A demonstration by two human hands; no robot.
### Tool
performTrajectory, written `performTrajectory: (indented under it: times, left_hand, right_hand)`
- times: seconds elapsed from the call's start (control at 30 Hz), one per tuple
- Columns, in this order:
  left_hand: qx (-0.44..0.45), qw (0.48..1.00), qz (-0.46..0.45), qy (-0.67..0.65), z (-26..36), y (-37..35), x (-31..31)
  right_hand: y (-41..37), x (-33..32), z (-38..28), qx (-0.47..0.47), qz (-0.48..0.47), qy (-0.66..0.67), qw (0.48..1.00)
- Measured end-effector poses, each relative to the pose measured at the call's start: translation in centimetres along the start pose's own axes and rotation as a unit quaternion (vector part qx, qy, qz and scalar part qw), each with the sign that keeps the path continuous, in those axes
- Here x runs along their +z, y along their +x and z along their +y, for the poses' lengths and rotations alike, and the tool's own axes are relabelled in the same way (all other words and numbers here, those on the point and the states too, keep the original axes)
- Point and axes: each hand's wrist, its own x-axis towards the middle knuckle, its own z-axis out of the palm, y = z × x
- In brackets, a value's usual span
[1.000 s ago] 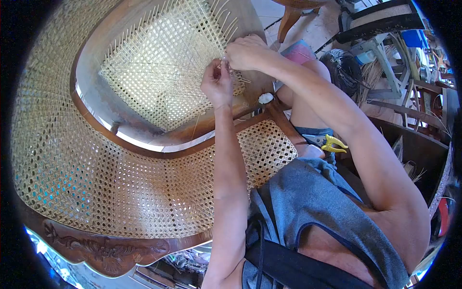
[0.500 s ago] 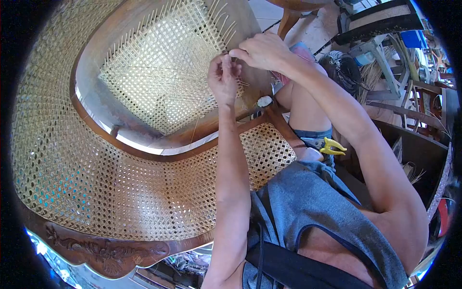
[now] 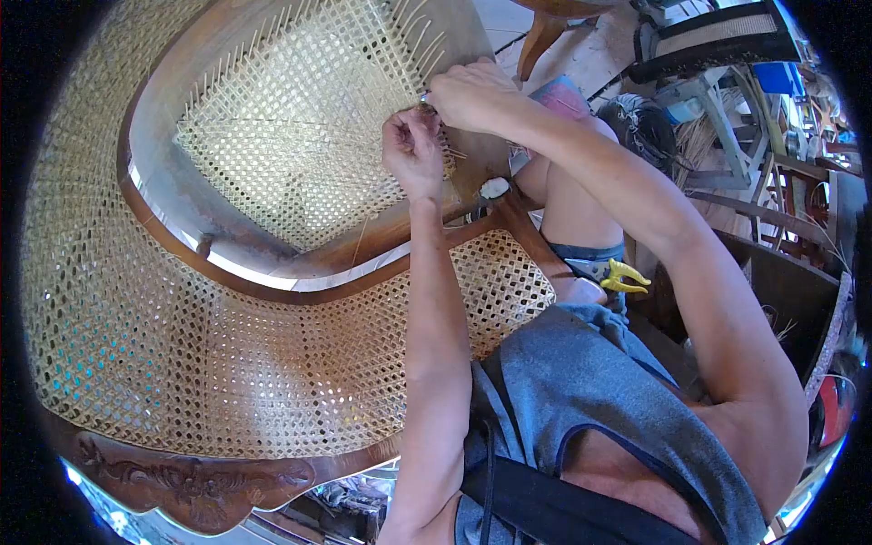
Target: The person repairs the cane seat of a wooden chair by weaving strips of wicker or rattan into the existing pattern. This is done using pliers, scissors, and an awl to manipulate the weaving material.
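Since the frame half a second ago, the right hand (image 3: 470, 95) has moved in against the fingertips of the left hand (image 3: 413, 153). Nearest is the person's grey top (image 3: 599, 363), with a yellow-handled tool (image 3: 625, 276) by the leg and a curved cane surface (image 3: 272, 363) on the left. Farther out, both hands are narrow and curled, thumbs drawn toward the fingers; whether they pinch a strand is too small to tell. They meet at the right edge of the cane panel (image 3: 300, 100), which lies on a wooden frame (image 3: 336, 256). A strand could split or slip out of the weave there if pulled too hard or bent sharply. Loose strand ends (image 3: 434, 62) on the panel's right edge point to the upper right; those along its left edge point up. The picture cuts off its top, so its long axis cannot be told. Farthest stand a grey stool (image 3: 727, 127) and a dark chair (image 3: 718, 41).
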Motion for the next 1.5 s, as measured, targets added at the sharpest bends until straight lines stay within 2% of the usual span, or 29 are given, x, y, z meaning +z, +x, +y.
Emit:
performTrajectory:
  times: [0.1, 0.17, 0.2, 0.27, 0.3, 0.37, 0.5, 0.57, 0.6, 0.67, 0.7, 0.77, 0.83, 0.9, 1.07, 1.27, 1.33, 1.37, 1.43, 1.5]
  left_hand:
    - [0.015, 1.000, -0.003, -0.007, -0.4, -0.2, -0.3]
    - [-0.009, 1.000, 0.008, 0.020, -0.1, 0.0, -0.1]
    - [-0.012, 1.000, 0.008, 0.020, -0.2, -0.1, 0.2]
    - [0.001, 0.999, 0.039, -0.003, -0.2, 0.1, 0.6]
    - [0.005, 0.999, 0.039, -0.003, -0.3, 0.3, 0.6]
    - [0.039, 0.995, 0.031, 0.084, -0.5, 0.4, 0.3]
    - [0.030, 0.994, 0.036, 0.094, 0.2, 0.3, 0.2]
    - [-0.030, 0.982, 0.024, 0.183, 2.7, 0.3, 0.2]
    - [-0.031, 0.983, 0.023, 0.182, 2.5, 0.9, -0.4]
    - [0.124, 0.938, -0.047, 0.320, 1.6, 2.4, -2.0]
    - [0.122, 0.939, -0.047, 0.318, 2.0, 2.7, -2.4]
    - [0.163, 0.889, -0.113, 0.413, 3.5, 3.2, -2.6]
    - [0.171, 0.879, -0.122, 0.428, 3.9, 3.8, -2.6]
    - [0.226, 0.830, -0.160, 0.484, 3.9, 4.2, -3.0]
    - [0.243, 0.832, -0.153, 0.475, 3.2, 4.4, -3.0]
    - [0.235, 0.841, -0.129, 0.470, 3.4, 3.6, -2.2]
    - [0.104, 0.924, -0.095, 0.356, 3.8, 3.0, -2.1]
    - [0.106, 0.923, -0.099, 0.357, 3.4, 3.1, -2.2]
    - [0.183, 0.895, -0.100, 0.394, 2.6, 3.3, -2.5]
    - [0.208, 0.882, -0.096, 0.412, 2.3, 3.3, -2.5]
  right_hand:
    - [-0.4, -0.5, -0.5, -0.034, 0.019, -0.002, 0.999]
    - [-0.7, -1.2, -0.2, -0.102, 0.021, -0.057, 0.993]
    - [-0.5, -0.8, 0.0, -0.101, 0.020, -0.057, 0.993]
    - [-0.1, -0.1, 0.3, -0.127, 0.060, -0.075, 0.987]
    - [-0.1, -0.4, 0.2, -0.128, 0.064, -0.076, 0.987]
    - [-0.3, -0.9, -0.1, -0.105, 0.033, -0.058, 0.992]
    - [-0.1, -2.3, 0.1, -0.109, 0.015, -0.011, 0.994]
    - [0.5, -2.8, 0.1, -0.075, -0.030, 0.021, 0.996]
    - [0.9, -2.5, 0.4, -0.074, -0.030, 0.020, 0.997]
    - [1.5, -1.6, 1.0, -0.087, -0.015, 0.016, 0.996]
    - [1.4, -1.5, 0.9, -0.086, -0.018, 0.015, 0.996]
    - [0.9, -1.5, 0.6, -0.040, -0.009, 0.037, 0.998]
    - [0.0, -0.7, -0.1, -0.006, -0.015, 0.045, 0.999]
    - [-0.5, 0.6, -0.3, 0.027, -0.020, 0.052, 0.998]
    - [-1.7, 3.3, -0.1, 0.044, 0.067, 0.144, 0.986]
    - [-2.0, 2.7, 0.4, 0.092, 0.065, 0.166, 0.980]
    - [-1.8, 2.1, 0.4, 0.091, 0.068, 0.152, 0.982]
    - [-1.9, 2.1, 0.4, 0.093, 0.065, 0.138, 0.984]
    - [-1.9, 2.2, 0.1, 0.098, 0.069, 0.131, 0.984]
    - [-1.9, 2.7, 0.0, 0.101, 0.072, 0.124, 0.984]
